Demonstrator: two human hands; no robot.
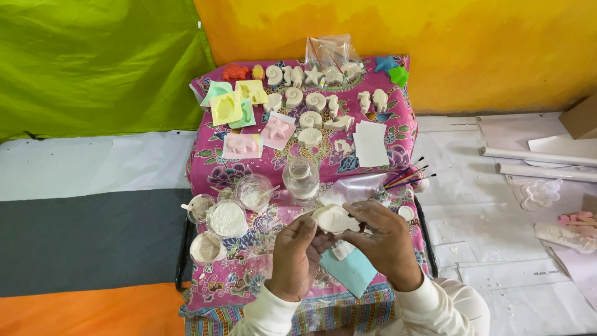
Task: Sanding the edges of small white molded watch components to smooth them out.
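1. Step in hand: both hands hold a white plaster cast [334, 219], fish-like in outline, above the near edge of the counter [398, 134], which is draped in a pink patterned cloth. Judged from the grip, the piece is being cleaned up or inspected along its edge.
2. Left hand [297, 254]: the fingers are closed narrowly on the left end of the cast, thumb on top.
3. Right hand [384, 239]: the fingers curl over the right end of the cast and pinch it; the fingertips are partly hidden behind the piece.
4. Position of the cast: lifted clear of the cloth, directly over a light blue mould [351, 270] that lies on the counter between the wrists.
5. Surroundings: a clear bottle [301, 178] stands just beyond the hands; cups of white powder [226, 218] sit to the left; paint brushes [409, 177] lie to the right; finished white casts [314, 102] and coloured moulds [235, 102] fill the far half.
6. Next move, as a judgement: the cast looks brittle, so light, even pressure is called for, with support under its middle.
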